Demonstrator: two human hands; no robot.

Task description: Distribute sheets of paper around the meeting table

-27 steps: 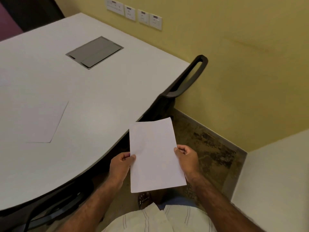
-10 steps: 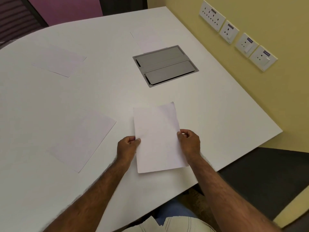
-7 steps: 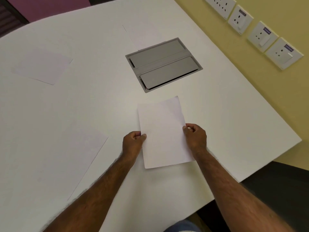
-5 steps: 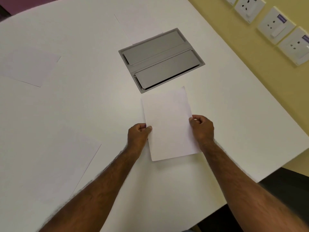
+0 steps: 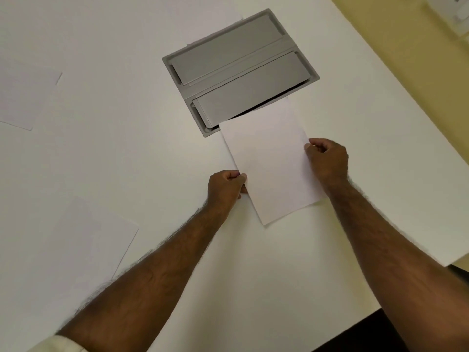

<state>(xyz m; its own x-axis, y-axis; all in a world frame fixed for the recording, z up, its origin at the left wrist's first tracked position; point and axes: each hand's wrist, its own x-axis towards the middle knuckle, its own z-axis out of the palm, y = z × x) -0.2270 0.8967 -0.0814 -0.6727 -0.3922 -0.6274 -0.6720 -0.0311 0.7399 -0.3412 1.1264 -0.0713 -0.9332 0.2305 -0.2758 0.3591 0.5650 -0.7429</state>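
Observation:
A white sheet of paper (image 5: 272, 161) is held low over the white meeting table (image 5: 121, 153), its far edge overlapping the near rim of the grey cable box. My left hand (image 5: 225, 185) pinches its left edge and my right hand (image 5: 327, 160) pinches its right edge. Other sheets lie flat on the table: one at the near left (image 5: 83, 240), one at the far left (image 5: 24, 95), and one (image 5: 203, 19) behind the cable box.
A grey metal cable box (image 5: 238, 69) with two lids is set into the table, its near lid slightly raised. A yellow wall (image 5: 416, 41) with a white socket (image 5: 456, 11) runs along the right. The table's right edge (image 5: 446, 260) drops to dark floor.
I have come from beside the table to lean over it. Both hands have carried the sheet forward across the table until its far edge reaches the cable box.

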